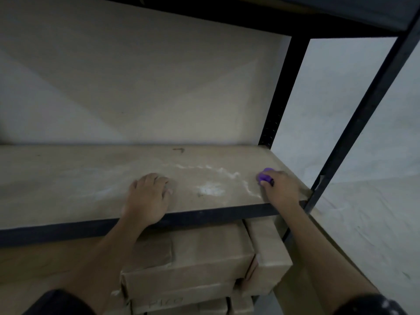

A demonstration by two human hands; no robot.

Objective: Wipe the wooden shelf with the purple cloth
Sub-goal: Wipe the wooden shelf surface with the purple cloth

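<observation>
Now, right hand (281,188) tight around crumpled purple cloth (265,176) on dusty wooden shelf (68,178), left hand (147,197) relaxed.

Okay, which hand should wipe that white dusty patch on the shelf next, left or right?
Right. The right hand holds the purple cloth, just to the right of the white residue on the wooden shelf. The left hand rests on the shelf, holding nothing.

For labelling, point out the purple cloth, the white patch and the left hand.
purple cloth (266,175), head view, the bunched part that shows.
white patch (210,190), head view, its bright middle.
left hand (147,196), head view, back of the hand.
</observation>
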